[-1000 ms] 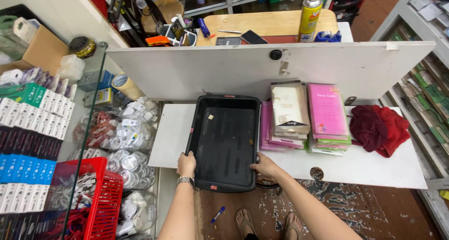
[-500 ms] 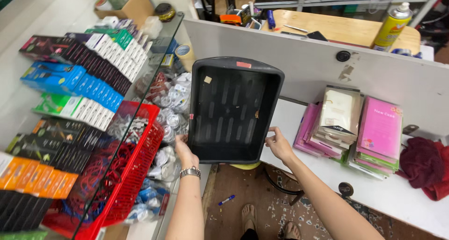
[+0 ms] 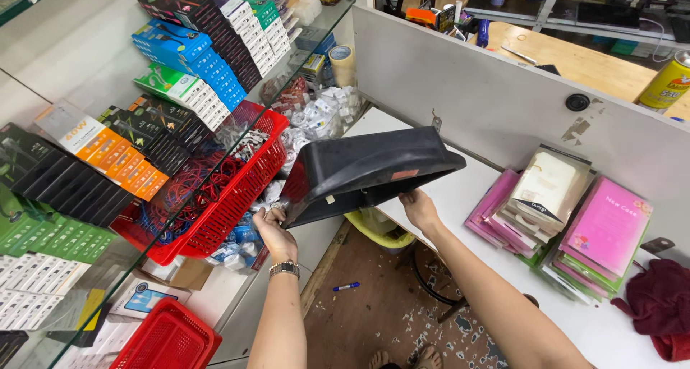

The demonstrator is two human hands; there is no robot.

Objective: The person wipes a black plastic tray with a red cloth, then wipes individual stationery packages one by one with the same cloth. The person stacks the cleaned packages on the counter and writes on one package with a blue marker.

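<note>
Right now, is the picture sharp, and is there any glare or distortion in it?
Head view: mostly sharp; the tray and both hands, left and right, show no blur. The glass shelf carries pale reflections over the boxes. The wide lens bends straight edges near the borders.

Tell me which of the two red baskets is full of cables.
The upper red basket under the glass shelf, beside the left hand; the lower red basket at the bottom edge shows none.
</note>
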